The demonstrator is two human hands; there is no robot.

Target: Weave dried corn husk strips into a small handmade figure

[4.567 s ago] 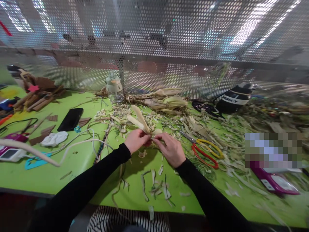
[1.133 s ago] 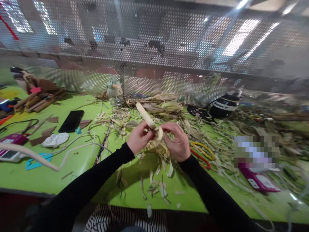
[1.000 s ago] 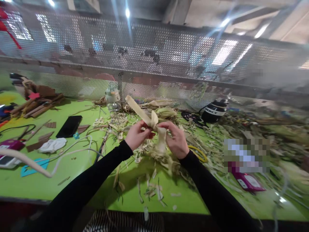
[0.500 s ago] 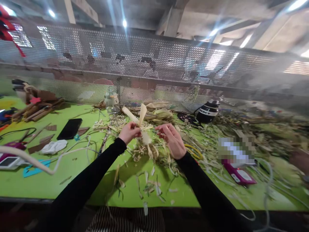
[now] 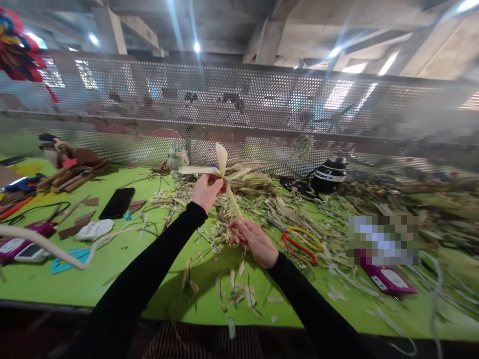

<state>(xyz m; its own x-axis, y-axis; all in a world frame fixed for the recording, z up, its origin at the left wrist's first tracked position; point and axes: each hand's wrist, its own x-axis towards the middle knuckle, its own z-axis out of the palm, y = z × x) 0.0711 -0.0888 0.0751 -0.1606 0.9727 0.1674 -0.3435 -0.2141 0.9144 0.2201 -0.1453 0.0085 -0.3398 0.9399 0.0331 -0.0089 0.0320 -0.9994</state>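
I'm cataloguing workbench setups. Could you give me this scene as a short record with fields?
Left hand: pinching husk strips where they meet
Right hand: at one strip's lower end; grip unclear
Scissors: on the green table, right of the right hand
Phone: flat, left of the left hand
Black bottle: back right

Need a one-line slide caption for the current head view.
Above a green table, the left hand pinches pale strips while the right hand holds one's lower end, scissors lying nearby.
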